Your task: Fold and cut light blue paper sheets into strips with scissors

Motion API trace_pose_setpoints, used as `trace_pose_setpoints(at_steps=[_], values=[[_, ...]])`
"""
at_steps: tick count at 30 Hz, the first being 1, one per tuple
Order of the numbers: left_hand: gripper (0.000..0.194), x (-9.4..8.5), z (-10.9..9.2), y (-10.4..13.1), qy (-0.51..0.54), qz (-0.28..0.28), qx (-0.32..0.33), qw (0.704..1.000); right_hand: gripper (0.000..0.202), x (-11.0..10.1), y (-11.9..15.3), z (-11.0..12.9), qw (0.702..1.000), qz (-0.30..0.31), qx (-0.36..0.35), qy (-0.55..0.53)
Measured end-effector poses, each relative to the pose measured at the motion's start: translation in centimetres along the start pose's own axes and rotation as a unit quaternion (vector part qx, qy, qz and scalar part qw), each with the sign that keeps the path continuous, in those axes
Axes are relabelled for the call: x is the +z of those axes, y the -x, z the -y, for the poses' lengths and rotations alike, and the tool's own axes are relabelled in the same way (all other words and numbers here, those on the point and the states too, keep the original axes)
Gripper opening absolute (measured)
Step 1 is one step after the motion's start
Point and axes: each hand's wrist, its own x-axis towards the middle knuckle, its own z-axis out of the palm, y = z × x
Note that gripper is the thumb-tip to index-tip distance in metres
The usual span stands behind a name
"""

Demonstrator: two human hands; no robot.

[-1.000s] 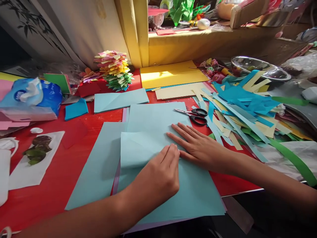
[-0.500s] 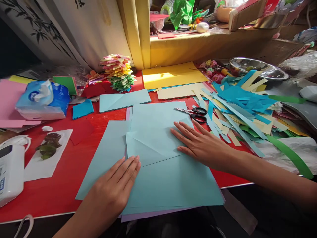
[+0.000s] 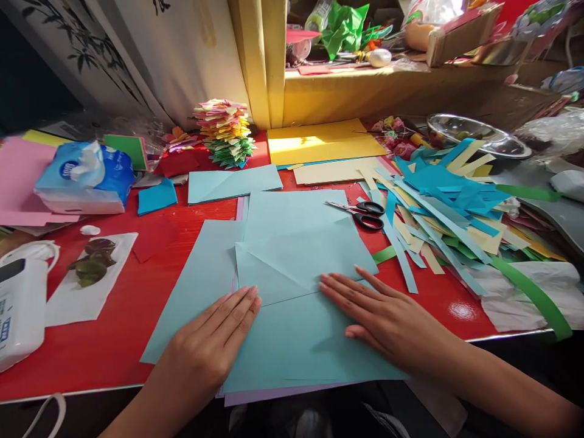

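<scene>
A folded light blue sheet (image 3: 283,261) with a diagonal crease lies on larger light blue sheets (image 3: 314,347), which rest on the red table. My left hand (image 3: 210,340) lies flat at its lower left corner, fingers stretched and side by side. My right hand (image 3: 378,316) rests flat near its lower edge on the right, thumb apart from the fingers. Neither hand grasps anything. Black-handled scissors (image 3: 365,214) lie beyond the right hand, partly over the upper blue sheet, blades pointing left.
Paper strips (image 3: 456,188) in blue, cream and green pile up at the right, before a metal bowl (image 3: 479,135). A tissue pack (image 3: 84,176) and a white device (image 3: 20,316) are at the left. A colourful folded-paper stack (image 3: 225,134) stands behind.
My right hand has slid down and slightly right along the paper, uncovering the right part of the folded sheet. My left hand has stayed at the lower left corner. The view has shifted slightly.
</scene>
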Motion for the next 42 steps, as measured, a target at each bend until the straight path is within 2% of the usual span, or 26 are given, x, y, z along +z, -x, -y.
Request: trace_pose_setpoints(at_steps=[4, 9, 14, 17, 20, 24, 27, 30, 33, 36, 39, 42], values=[[0.047, -0.2, 0.1, 1.0, -0.007, 0.001, 0.005, 1.000, 0.053, 0.0, 2.5, -0.8, 0.998, -0.005, 0.058, 0.033], [0.049, -0.4, -0.2, 2.3, -0.021, -0.003, -0.007, 1.000, 0.054, 0.4, 2.9, -0.7, 0.997, -0.006, 0.076, 0.032], [0.047, -0.7, 0.0, 2.6, -0.025, 0.002, -0.001, 1.000, 0.053, 0.7, 3.7, -1.4, 0.993, -0.024, 0.115, 0.013], [0.041, -1.2, 0.2, 1.7, -0.028, -0.004, 0.005, 1.000, 0.053, 0.9, 4.3, -1.8, 0.992, -0.012, 0.128, -0.019], [0.039, -1.3, -0.3, -0.5, -0.025, -0.021, -0.006, 0.999, 0.054, 1.0, 4.5, -2.0, 0.990, -0.001, 0.130, -0.047], [0.051, 0.0, -1.6, -3.5, 0.020, -0.018, 0.014, 1.000, 0.055, 0.9, 4.5, -2.2, 0.988, 0.017, 0.139, -0.064], [0.052, 0.8, -1.9, -3.8, 0.024, -0.009, 0.002, 1.000, 0.053, 0.5, 4.4, -2.7, 0.987, 0.032, 0.141, -0.074], [0.051, 0.6, -1.4, -2.6, 0.015, 0.002, -0.014, 1.000, 0.050, -0.1, 4.3, -3.1, 0.986, 0.031, 0.142, -0.084], [0.050, -0.2, -0.8, -1.7, 0.018, 0.009, -0.007, 1.000, 0.047, -0.2, 4.4, -3.4, 0.985, 0.011, 0.148, -0.088], [0.043, -0.9, -0.8, -1.7, 0.017, 0.013, 0.002, 1.000, 0.046, 0.3, 4.7, -3.3, 0.982, -0.045, 0.169, -0.076], [0.031, -1.3, -1.5, -2.9, -0.008, 0.013, -0.009, 1.000, 0.044, 1.0, 4.9, -3.0, 0.973, -0.110, 0.198, -0.048], [0.025, -1.0, -2.4, -5.4, -0.048, 0.012, -0.028, 0.998, 0.044, 1.1, 5.0, -2.9, 0.972, -0.133, 0.192, -0.033]])
